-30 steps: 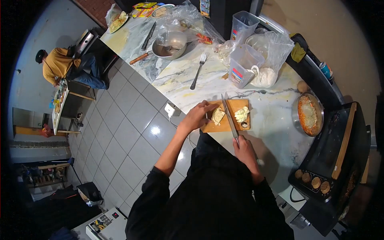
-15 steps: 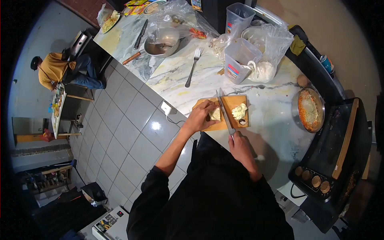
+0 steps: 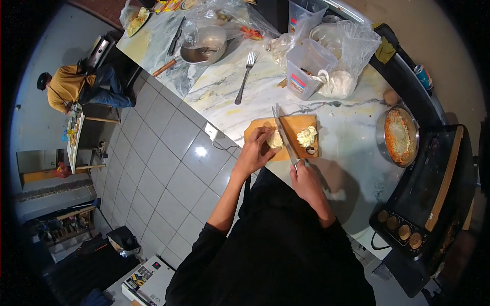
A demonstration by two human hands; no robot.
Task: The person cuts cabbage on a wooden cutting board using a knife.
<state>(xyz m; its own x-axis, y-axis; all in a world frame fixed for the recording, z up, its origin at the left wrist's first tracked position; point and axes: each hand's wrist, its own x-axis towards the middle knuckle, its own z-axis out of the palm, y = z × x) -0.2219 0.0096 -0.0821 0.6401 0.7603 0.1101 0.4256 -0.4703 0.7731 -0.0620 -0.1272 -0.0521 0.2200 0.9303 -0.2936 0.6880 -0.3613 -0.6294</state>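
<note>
A small wooden cutting board (image 3: pixel 292 122) lies at the counter's near edge. My left hand (image 3: pixel 253 153) is closed over a pale yellow food chunk (image 3: pixel 274 139) on the board's left half, its fingertips bent against it. In my right hand (image 3: pixel 304 178) is a kitchen knife (image 3: pixel 285 135). The blade slants away from me across the board, just right of the chunk; whether it touches the chunk I cannot tell. Right of the blade sits another pale, ridged food piece (image 3: pixel 307 136), with a small dark-and-white bit (image 3: pixel 310 150) below it.
A fork (image 3: pixel 246 79), a wooden-handled saucepan (image 3: pixel 200 55) and clear plastic containers (image 3: pixel 305 76) with bags stand farther back. To the right are a metal bowl (image 3: pixel 383 133) of shredded orange and pale food and a black griddle (image 3: pixel 416 188). A person (image 3: pixel 76 89) sits across the room.
The view has shifted slightly. Both hands stay at the board, the left on the chunk and the right on the knife, whose blade still lies beside the chunk.
</note>
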